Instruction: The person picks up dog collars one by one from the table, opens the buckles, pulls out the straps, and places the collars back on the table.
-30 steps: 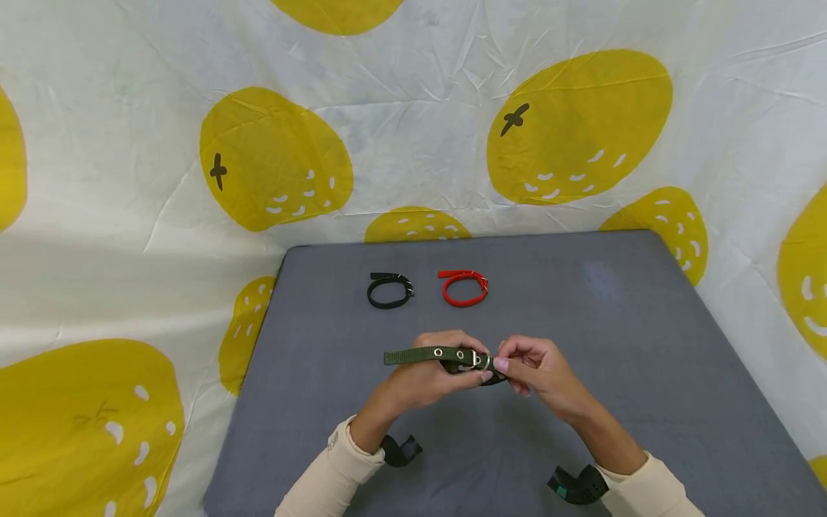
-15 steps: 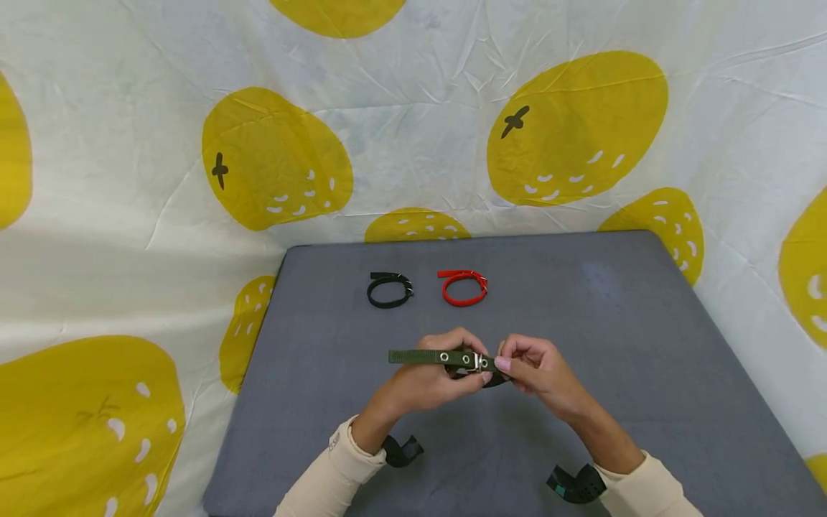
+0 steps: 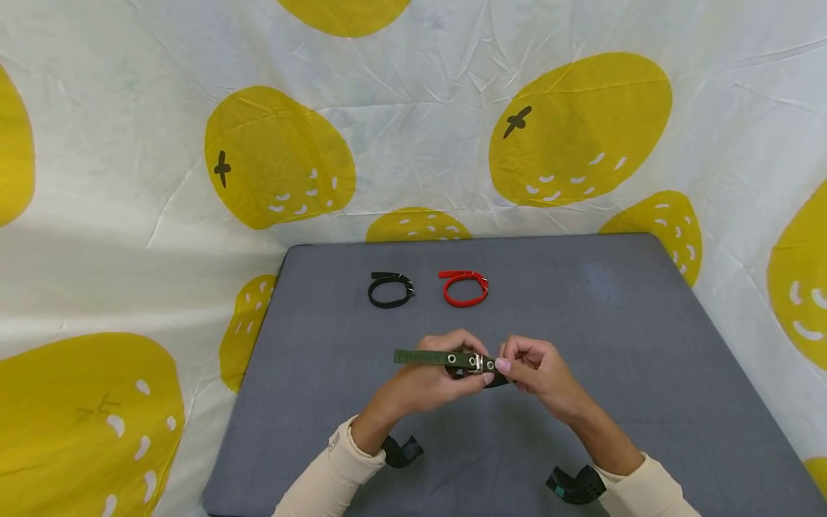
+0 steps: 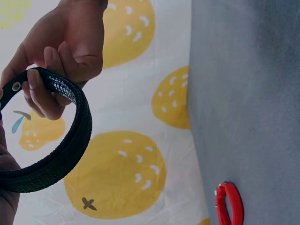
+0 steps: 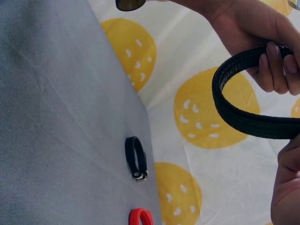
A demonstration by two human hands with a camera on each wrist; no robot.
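A dark green webbing collar (image 3: 423, 357), looped and fitted with metal eyelets, is raised above the grey table between both hands. My left hand (image 3: 420, 384) grips the loop beside its silver buckle (image 3: 479, 363), thumb below and fingers behind. At the buckle's right, my right hand (image 3: 545, 373) pinches the strap between thumb and fingers. The free strap end points left across the left hand. Seen from the left wrist, the collar's loop (image 4: 84, 124) is round, and the right hand's (image 4: 70, 37) curled fingers are on its eyelet strap.
Farther back on the grey table (image 3: 614, 345) lie a black collar (image 3: 386, 305) and a red collar (image 3: 465, 304), both looped and buckled. Behind the table hangs a white cloth (image 3: 413, 165) with yellow fruit prints. Black straps (image 3: 577, 485) sit at both wrists.
The strap has slid to the right through the buckle, its free end now shorter on the left, with eyelets shifted toward the right hand. Both hands keep nearly the same place.
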